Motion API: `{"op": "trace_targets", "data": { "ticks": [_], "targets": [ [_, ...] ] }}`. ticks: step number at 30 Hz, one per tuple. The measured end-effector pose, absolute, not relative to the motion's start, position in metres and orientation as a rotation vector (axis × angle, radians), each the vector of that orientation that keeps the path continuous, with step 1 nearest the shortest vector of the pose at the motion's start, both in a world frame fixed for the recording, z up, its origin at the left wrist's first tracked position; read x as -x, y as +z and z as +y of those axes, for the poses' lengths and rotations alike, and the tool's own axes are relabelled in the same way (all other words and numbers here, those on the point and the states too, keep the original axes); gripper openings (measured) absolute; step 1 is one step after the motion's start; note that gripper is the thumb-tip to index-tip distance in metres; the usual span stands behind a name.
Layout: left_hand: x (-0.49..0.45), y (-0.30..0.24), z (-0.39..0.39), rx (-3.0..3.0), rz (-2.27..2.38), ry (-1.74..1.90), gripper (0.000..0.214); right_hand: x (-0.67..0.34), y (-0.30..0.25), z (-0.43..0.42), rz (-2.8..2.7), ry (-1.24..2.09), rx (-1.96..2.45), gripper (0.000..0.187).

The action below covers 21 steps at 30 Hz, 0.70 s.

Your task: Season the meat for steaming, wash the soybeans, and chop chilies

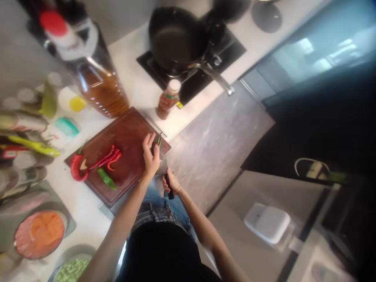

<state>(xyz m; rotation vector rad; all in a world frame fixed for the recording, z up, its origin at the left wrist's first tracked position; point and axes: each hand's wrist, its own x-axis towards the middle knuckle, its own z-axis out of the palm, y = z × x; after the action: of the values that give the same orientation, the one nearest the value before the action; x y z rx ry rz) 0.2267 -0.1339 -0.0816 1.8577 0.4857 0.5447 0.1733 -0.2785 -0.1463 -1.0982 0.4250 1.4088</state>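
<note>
My right hand (173, 182) is wrapped round the black handle of a kitchen knife (162, 166), at the front edge of a brown cutting board (129, 133). The wide blade points away from me. Over the board's right end, my left hand (151, 156) is beside the blade, fingers stretched out and thumb apart. Small green stems (159, 141) show just past the left thumb; whether it touches them I cannot tell. Cut red chilies (113, 157), a whole red chili (76, 168) and a green pepper piece (106, 178) lie further left on the board.
A black pan (176, 39) sits on the stove, its handle (216, 76) jutting over the counter edge. A large oil bottle (102, 86) and a small seasoning bottle (168, 100) stand behind the board. At left are bowls of sliced orange food (41, 233) and chopped green food (73, 271).
</note>
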Motion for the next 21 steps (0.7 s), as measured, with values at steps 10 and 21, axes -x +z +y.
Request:
{"op": "trace_targets", "data": {
  "ticks": [10,21],
  "targets": [
    [-0.288,-0.021,-0.276,-1.360,0.154,0.387,0.042,-0.152,-0.107,-0.471,0.756,0.869,0.811,0.067],
    [-0.237,-0.069,-0.533,-1.358,0.220,-0.024,0.025,-0.019,-0.107,-0.821,1.141,0.179,0.864,0.068]
  ]
}}
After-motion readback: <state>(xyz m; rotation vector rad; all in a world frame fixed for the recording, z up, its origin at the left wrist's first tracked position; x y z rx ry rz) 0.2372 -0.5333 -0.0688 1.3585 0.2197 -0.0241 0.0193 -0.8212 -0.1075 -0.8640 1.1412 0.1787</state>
